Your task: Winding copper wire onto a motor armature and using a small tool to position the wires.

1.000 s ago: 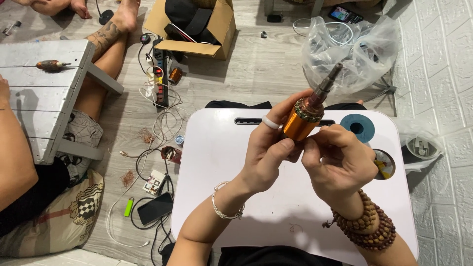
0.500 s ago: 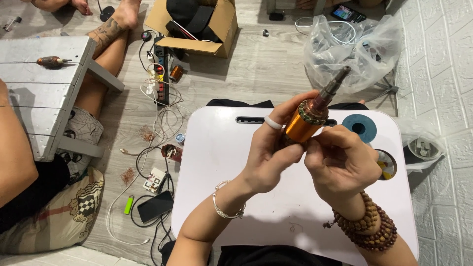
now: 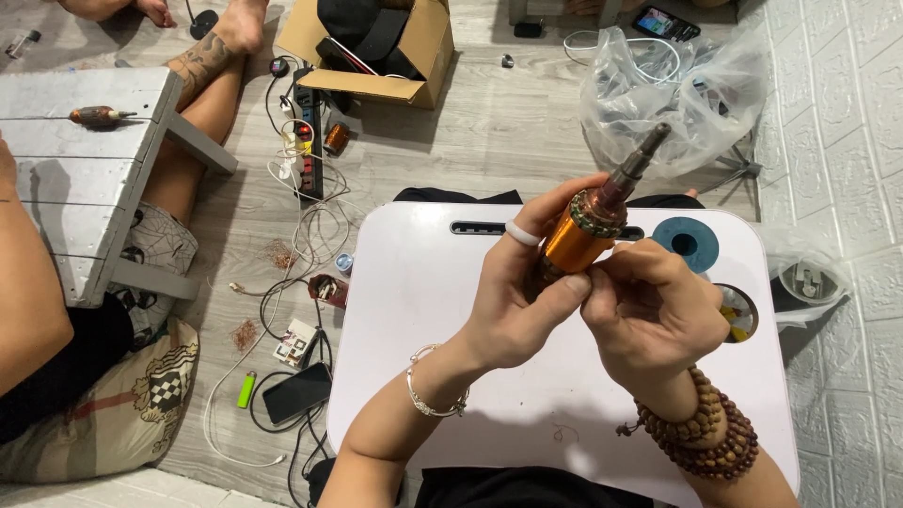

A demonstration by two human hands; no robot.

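Left hand (image 3: 513,310): wrapped around the lower end of the rotor (image 3: 581,235), thumb pressed on its copper side, a white ring on one finger, a thin bracelet at the wrist.
Right hand (image 3: 649,315): fingers curled in, fingertips pinching at the rotor's lower edge beside the left thumb; what they pinch is too small to tell. Wooden beads on the wrist.
Rotor: held in the air over the white tray table (image 3: 423,310), tilted, steel shaft pointing up and away to the right; orange copper winding, a darker banded collar below the shaft.
Hidden: the rotor's bottom end is covered by both hands; both forearms are cut off at the lower edge.
Round hole (image 3: 738,315): in the table's right side, half covered by the right hand, contents unclear.
Blue disc (image 3: 685,243): on the table, behind the right hand.
Box (image 3: 414,56): brown cardboard, open, on the floor at top, dark things inside, partly cut off.
Plastic bag (image 3: 696,85): clear, crumpled, behind the table.
Other person: legs and an arm at the left, beside a grey wooden bench (image 3: 85,188).
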